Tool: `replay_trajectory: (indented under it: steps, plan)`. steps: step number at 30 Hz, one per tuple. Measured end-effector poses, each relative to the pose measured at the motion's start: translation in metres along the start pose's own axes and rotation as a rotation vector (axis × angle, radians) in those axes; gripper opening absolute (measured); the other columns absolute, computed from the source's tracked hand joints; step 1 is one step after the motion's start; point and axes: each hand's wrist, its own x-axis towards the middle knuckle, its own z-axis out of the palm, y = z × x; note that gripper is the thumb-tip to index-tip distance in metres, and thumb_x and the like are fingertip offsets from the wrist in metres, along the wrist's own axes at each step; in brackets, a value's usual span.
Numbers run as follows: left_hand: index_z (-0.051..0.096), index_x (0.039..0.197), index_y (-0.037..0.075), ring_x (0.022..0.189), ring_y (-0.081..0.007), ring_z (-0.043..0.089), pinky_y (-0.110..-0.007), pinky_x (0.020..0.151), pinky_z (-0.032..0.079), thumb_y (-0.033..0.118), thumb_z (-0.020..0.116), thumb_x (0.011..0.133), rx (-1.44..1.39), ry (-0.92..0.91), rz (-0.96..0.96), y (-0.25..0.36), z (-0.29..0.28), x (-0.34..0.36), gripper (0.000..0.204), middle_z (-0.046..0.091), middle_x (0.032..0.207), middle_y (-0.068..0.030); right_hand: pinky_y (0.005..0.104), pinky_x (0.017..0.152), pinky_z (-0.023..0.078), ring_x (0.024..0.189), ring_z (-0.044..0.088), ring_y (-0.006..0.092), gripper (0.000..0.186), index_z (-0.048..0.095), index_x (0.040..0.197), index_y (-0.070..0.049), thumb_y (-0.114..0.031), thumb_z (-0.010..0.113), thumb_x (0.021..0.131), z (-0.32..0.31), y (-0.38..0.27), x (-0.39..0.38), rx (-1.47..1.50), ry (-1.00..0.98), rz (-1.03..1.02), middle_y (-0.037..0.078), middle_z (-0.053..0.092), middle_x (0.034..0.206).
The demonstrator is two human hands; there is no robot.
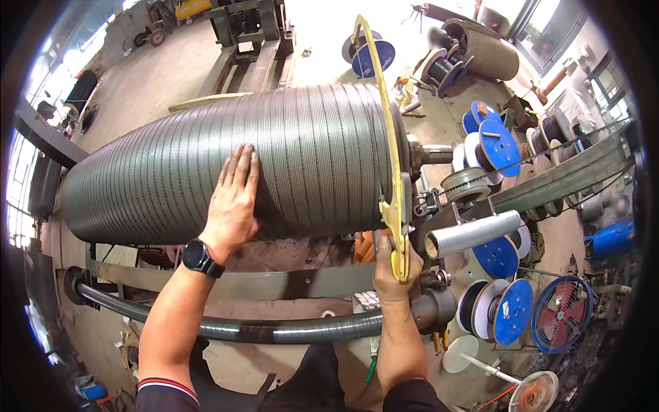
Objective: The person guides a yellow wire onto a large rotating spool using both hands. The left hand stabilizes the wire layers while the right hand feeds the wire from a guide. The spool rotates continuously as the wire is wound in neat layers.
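The large wound metal drum [316, 151] lies across the middle of the view, ribbed along its whole length. The person's left hand [235, 209] is spread flat on its near side, fingers together and pointing away, gripping nothing; a dark watch [198, 257] sits on that wrist. The right hand [396, 269] is wrapped around the handle of a yellow hacksaw [392, 137], whose frame stretches across the drum's right end. Whether the blade touches the windings cannot be told.

Between the person and the drum run a flat metal beam [233, 282] and, nearer, a shiny black roller [288, 331]; both forearms reach over them. A silver tube [473, 234] juts out just right of the right hand, crowding that side, and behind it a long beam [563, 173] extends to the right.

Farther right, blue-sided reels [499, 147] cluster on the floor, with more blue-and-white reels [513, 312] lower down, near a blue-rimmed fan [561, 313] and a pale fan [535, 393]. Beyond the drum stand dark metal forks [265, 65], a blue spool [374, 59] and a broad brownish cylinder [486, 51].
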Motion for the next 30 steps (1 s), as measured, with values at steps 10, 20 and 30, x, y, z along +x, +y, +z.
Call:
replay_trajectory:
  steps: [10, 20, 30]
  plan:
    - [0.029, 0.159, -0.012, 0.16, -0.0416, 0.023, -0.049, 0.132, 0.023, 0.011, 0.09, 0.062, 0.02, 0.007, 0.007, 0.0, 0.004, -0.003, 0.117, 0.026, 0.169, -0.0275, 0.0386, 0.066, 0.059, 0.07, 0.076, 0.0325, 0.015, 0.072, 0.103, 0.005, -0.001, 0.075, 0.09, -0.018, 0.003, -0.025, -0.024, -0.028, 0.01, 0.019, 0.076, 0.084]
    - [0.028, 0.16, -0.011, 0.16, -0.0417, 0.021, -0.049, 0.133, 0.022, 0.004, 0.087, 0.061, 0.004, 0.013, -0.007, 0.0, 0.003, -0.004, 0.117, 0.024, 0.17, -0.027, 0.0416, 0.066, 0.058, 0.074, 0.076, 0.035, 0.017, 0.072, 0.107, 0.006, -0.003, 0.072, 0.092, -0.041, -0.007, -0.064, -0.075, -0.037, 0.035, 0.022, 0.075, 0.09]
    - [0.027, 0.16, -0.011, 0.16, -0.0425, 0.021, -0.049, 0.133, 0.021, 0.01, 0.089, 0.064, 0.003, -0.015, -0.018, 0.001, 0.003, -0.008, 0.117, 0.024, 0.17, -0.0272, 0.0428, 0.064, 0.06, 0.07, 0.077, 0.0376, 0.017, 0.069, 0.1, 0.008, -0.004, 0.075, 0.09, -0.042, -0.014, -0.061, -0.101, -0.03, -0.004, 0.023, 0.074, 0.084]
